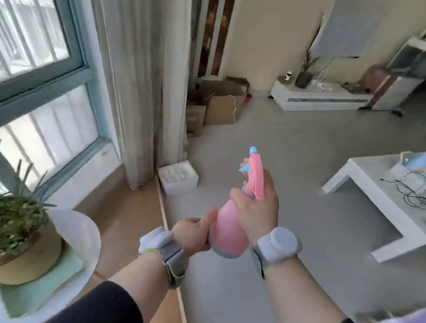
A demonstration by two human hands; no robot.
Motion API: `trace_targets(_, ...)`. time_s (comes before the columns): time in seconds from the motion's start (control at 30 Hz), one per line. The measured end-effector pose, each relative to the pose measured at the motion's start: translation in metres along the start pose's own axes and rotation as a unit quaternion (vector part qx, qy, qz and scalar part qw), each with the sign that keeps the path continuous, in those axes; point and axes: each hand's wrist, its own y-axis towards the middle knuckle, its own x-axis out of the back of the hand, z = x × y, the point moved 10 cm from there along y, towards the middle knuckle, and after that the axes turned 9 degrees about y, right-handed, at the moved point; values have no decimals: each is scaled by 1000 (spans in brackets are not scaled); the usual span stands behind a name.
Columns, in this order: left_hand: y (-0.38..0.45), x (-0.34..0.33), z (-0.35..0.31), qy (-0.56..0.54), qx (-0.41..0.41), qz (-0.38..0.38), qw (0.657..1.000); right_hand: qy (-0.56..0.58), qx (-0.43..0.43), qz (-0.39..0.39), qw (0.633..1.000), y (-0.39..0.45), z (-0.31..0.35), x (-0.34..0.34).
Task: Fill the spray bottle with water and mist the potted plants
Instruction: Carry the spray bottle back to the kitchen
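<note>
At the far left we are looking at a potted plant (5, 222), spiky and green in a tan pot, sitting on a pale green mat on a round white table (87, 240). Behind it a teal-framed window (40, 77) is letting in daylight, and a long grey curtain (137, 76) is hanging just right of the frame.

Moving toward the middle, we are seeing our left hand (194, 235) cupping the lower body of the pink spray bottle (228, 230), its fingers curled against the bottle's left side near the grey base; the thumb side is facing us and the fingertips are hidden behind the bottle. A grey band with a white module is wrapping that wrist, above a dark sleeve.

The bottle is tilting away from us in mid-air over the grey floor, well apart from the plant, its pink and blue trigger head pointing up and forward. We cannot tell whether it is holding water.

Our right hand (257, 204) is gripping the bottle's neck, fingers closed around it just under the trigger head, with a similar band on the wrist.

Further right, a low white table (374, 200) is carrying tangled cables (412, 191). Beyond it, cardboard boxes (220, 104) are leaning by the far wall, beside a white low cabinet (317, 98).
</note>
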Motion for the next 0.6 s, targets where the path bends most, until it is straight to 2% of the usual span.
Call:
trace_targets(0.27,111,-51,-68,149,-25,42,988,7,-16,-119,993,98,-25,51)
trace_targets(0.6,232,-89,-163,215,-54,144,964,-17,-12,-238,971,214,-40,69)
